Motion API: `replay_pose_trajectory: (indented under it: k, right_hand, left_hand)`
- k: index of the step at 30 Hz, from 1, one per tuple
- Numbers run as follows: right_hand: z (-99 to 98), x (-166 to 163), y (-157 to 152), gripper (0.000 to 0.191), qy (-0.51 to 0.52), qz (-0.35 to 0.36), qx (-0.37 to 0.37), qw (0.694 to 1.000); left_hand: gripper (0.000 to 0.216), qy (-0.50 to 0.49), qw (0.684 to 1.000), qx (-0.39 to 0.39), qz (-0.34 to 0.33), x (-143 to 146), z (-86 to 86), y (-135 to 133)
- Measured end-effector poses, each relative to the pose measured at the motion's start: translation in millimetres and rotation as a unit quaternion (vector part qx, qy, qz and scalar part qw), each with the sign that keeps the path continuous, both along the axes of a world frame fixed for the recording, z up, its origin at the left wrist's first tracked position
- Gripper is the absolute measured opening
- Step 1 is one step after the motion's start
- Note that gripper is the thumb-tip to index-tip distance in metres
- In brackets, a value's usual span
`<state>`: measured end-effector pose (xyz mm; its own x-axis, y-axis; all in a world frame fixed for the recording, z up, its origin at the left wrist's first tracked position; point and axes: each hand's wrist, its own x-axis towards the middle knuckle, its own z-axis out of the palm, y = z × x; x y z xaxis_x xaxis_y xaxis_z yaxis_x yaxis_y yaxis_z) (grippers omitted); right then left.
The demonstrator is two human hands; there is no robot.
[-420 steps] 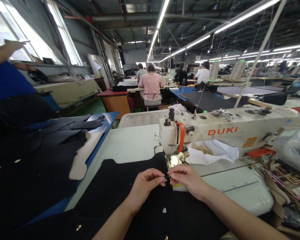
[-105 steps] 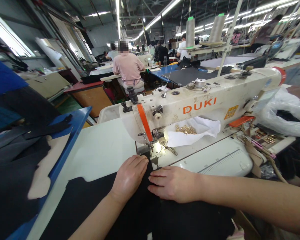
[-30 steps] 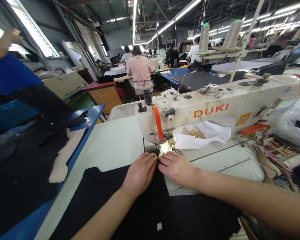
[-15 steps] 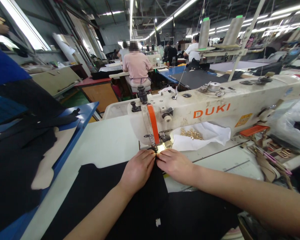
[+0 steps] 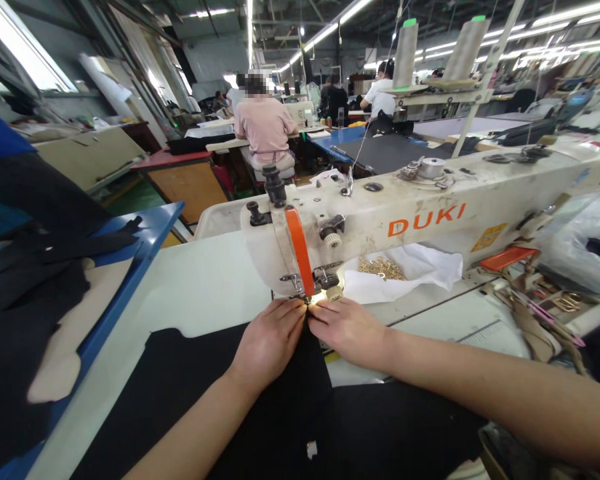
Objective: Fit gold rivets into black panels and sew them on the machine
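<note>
Black fabric (image 5: 285, 413) spreads over the sewing machine's bed and down toward me, with a small white patch (image 5: 312, 450) on it. My left hand (image 5: 269, 340) grips the fabric just left of the needle area, fingers pressed together. From the right, my right hand (image 5: 347, 333) pinches the same fabric, its fingertips almost meeting the left ones. Directly above them is the head of the white sewing machine (image 5: 360, 213), with an orange lever cover (image 5: 299, 250) and a lit lamp. The fingertips and presser foot partly hide the fabric edge.
Gold metal rings (image 5: 381, 268) lie on white wrapping (image 5: 425, 270) behind the needle. On the left, a blue table (image 5: 167, 217) carries dark cloth and beige pieces (image 5: 63, 360). Thread cones (image 5: 405, 53) stand above the machine. A person in pink (image 5: 263, 127) sits ahead.
The view has shifted slightly, so most things sit a little further left. Both hands stay on the black fabric by the needle. The person in blue at left shows less.
</note>
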<state>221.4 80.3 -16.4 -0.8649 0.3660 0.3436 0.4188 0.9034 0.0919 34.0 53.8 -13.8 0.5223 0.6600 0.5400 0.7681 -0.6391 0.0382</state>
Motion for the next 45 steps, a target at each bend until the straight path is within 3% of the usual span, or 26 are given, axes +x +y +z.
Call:
replay_pose_trajectory:
  k: [17, 45]
  right_hand:
    - [-2.4, -1.9, -0.3, 0.014, 0.000, -0.007, -0.001, 1.000]
    - [-2.5, -2.0, -0.1, 0.014, 0.003, -0.010, -0.010, 1.000]
  left_hand:
    - [0.022, 0.004, 1.000, 0.003, -0.021, -6.4, -5.1, 3.8]
    - [0.020, -0.027, 1.000, -0.014, 0.000, -0.1, -2.0, 1.0]
